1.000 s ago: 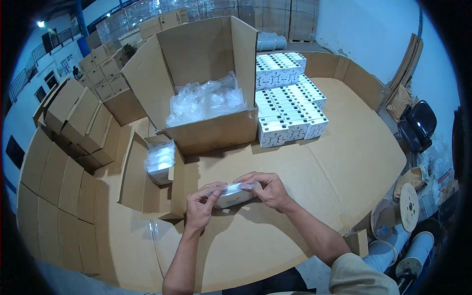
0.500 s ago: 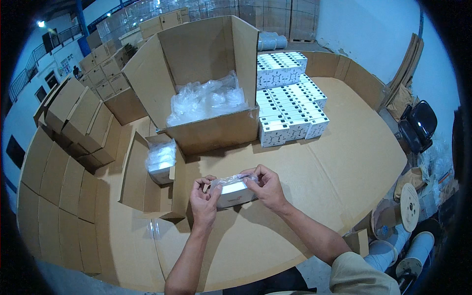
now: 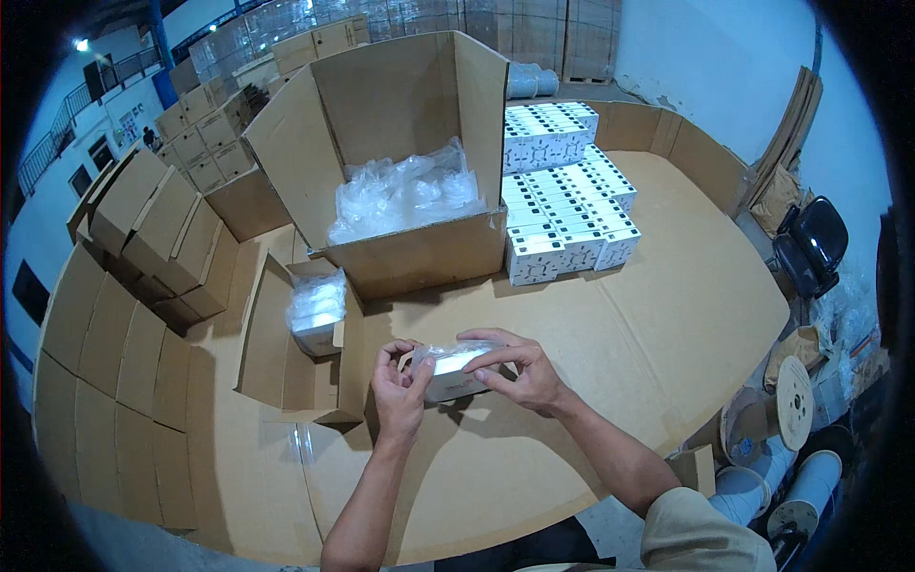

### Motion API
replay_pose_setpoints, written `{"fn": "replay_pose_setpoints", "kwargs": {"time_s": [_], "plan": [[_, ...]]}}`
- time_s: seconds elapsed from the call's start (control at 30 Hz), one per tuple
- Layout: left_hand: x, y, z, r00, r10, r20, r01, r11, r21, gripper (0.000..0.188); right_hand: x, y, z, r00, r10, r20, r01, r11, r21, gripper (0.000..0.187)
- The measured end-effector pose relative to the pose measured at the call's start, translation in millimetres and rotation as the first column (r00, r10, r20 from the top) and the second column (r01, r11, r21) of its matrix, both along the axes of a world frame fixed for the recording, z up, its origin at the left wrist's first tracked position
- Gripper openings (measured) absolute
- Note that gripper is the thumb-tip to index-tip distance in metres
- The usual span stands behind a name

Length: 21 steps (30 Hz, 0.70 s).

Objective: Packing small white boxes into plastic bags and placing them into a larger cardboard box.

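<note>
White box held lengthwise between two hands

Head view: a small white box (image 3: 452, 388) in clear plastic wrap (image 3: 444, 352) sits between the hands above the cardboard-covered table (image 3: 667, 334), its long axis running roughly left to right, from one hand to the other. The left hand (image 3: 398, 393) holds its left end, thumb in front. The right hand (image 3: 526, 375) lies over its right end, index finger reaching along the wrap; whether it pinches there I cannot tell. An open carton (image 3: 264, 338) with wrapped boxes (image 3: 317, 310) stands to the left, nearer the left hand.
</note>
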<state>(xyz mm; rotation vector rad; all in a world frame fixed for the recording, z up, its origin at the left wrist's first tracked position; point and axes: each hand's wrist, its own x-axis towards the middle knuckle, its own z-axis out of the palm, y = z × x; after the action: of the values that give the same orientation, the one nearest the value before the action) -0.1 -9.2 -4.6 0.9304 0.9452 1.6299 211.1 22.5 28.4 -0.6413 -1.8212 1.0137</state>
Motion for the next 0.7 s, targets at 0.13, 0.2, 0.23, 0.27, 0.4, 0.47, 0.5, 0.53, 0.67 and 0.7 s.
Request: {"fn": "replay_pose_setpoints", "kwargs": {"time_s": [0.13, 0.2, 0.23, 0.27, 0.4, 0.47, 0.5, 0.53, 0.67, 0.7], "plan": [[-1, -1, 1, 1.000, -0.023, -0.005, 0.023, 1.000, -0.004, 0.039, 1, 0, -1, 0.996, 0.058, 0.066, -0.038, 0.962, -0.269, 0.020], [-1, -1, 2, 1.000, -0.025, -0.010, 0.025, 1.000, 0.014, 0.039, 2, 1, -2, 0.993, 0.062, 0.105, -0.023, 0.941, -0.338, 0.020], [0, 0, 3, 1.000, -0.027, -0.008, 0.027, 1.000, 0.013, 0.039, 2, 2, -3, 0.995, 0.051, 0.086, -0.022, 0.952, -0.304, 0.021], [0, 0, 3, 1.000, -0.027, -0.013, 0.027, 1.000, 0.010, 0.039, 2, 2, -3, 0.997, 0.040, 0.066, -0.020, 0.963, -0.270, 0.021], [-2, -1, 6, 0.999, -0.039, -0.036, 0.039, 0.999, 0.005, 0.041, 1, 2, 1, 0.996, 0.005, 0.093, 0.019, 0.965, -0.263, 0.025], [-1, -3, 10, 0.998, -0.043, -0.050, 0.043, 0.999, 0.001, 0.041, 3, 1, 6, 0.993, 0.015, 0.115, 0.023, 0.946, -0.322, 0.028], [-1, -4, 11, 0.997, -0.047, -0.066, 0.047, 0.999, -0.002, 0.041, 3, 1, 7, 0.993, 0.014, 0.115, 0.023, 0.947, -0.321, 0.028], [-2, -4, 10, 0.997, -0.047, -0.066, 0.047, 0.999, -0.002, 0.041, 3, 0, 8, 0.995, 0.013, 0.101, 0.020, 0.945, -0.326, 0.029], [-1, -3, 9, 0.995, -0.066, -0.072, 0.068, 0.997, 0.031, 0.041, 5, 3, 4, 0.995, 0.015, 0.101, 0.016, 0.954, -0.299, 0.029], [-2, -3, 9, 0.995, -0.074, -0.066, 0.076, 0.996, 0.037, 0.041, 5, 3, 5, 0.995, 0.017, 0.100, 0.014, 0.954, -0.300, 0.029]]}}
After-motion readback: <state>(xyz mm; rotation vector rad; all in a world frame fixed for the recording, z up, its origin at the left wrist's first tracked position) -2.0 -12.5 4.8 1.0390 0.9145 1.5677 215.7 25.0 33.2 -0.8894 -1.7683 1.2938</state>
